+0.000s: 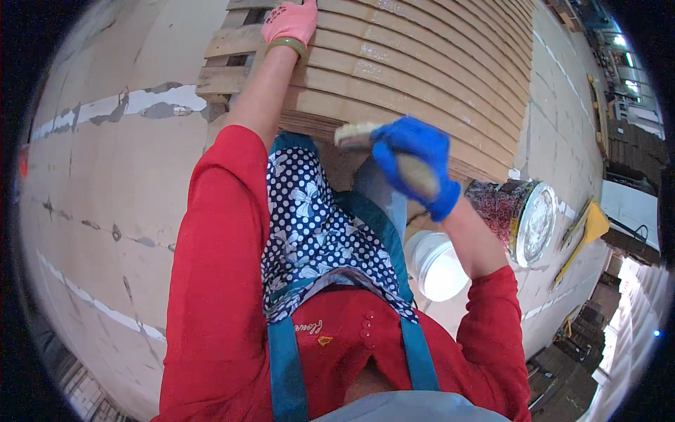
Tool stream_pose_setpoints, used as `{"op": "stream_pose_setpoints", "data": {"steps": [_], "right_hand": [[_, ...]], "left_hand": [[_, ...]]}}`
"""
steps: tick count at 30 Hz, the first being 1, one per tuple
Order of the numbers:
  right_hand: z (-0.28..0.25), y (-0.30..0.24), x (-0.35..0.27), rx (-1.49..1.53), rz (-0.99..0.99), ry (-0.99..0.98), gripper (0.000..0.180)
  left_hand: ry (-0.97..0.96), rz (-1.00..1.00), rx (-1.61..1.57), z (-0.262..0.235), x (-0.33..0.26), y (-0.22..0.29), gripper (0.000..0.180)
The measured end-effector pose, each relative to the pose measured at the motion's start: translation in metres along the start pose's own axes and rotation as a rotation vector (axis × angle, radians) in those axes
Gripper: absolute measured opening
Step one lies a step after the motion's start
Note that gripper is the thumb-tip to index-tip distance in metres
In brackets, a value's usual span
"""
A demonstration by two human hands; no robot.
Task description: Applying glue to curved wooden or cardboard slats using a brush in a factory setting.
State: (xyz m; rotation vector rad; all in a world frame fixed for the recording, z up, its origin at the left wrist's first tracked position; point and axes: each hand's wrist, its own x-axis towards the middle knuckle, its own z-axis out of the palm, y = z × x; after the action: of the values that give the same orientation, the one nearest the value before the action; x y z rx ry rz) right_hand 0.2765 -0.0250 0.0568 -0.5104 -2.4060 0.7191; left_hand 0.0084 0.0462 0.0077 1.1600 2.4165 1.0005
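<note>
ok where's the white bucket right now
In the head view the white bucket sits on the floor at the person's right, below the right hand holding the brush, and just left of the tipped patterned can.

A pale concrete floor with cracks, chipped patches and worn white painted lines spreads to the left. To the right, stacked wooden boards stand along the far edge. Bright daylight pours in at the lower right corner, and ceiling lamps glow in the upper right.
</note>
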Motion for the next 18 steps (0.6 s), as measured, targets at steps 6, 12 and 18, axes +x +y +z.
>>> {"op": "stream_pose_setpoints", "data": {"steps": [6,12,18], "right_hand": [[-0.005,0.038,0.054,-0.342,-0.084,0.068,0.013],[0.002,0.007,-0.019,-0.133,-0.089,-0.125,0.013],[-0.035,0.079,0.083,-0.240,-0.171,0.406,0.007]], "left_hand": [[-0.015,-0.146,0.279,0.027,0.030,0.003,0.058],[0.042,-0.205,0.146,0.022,0.021,-0.002,0.071],[0.062,-0.216,0.149,0.022,0.020,0.001,0.070]]}}
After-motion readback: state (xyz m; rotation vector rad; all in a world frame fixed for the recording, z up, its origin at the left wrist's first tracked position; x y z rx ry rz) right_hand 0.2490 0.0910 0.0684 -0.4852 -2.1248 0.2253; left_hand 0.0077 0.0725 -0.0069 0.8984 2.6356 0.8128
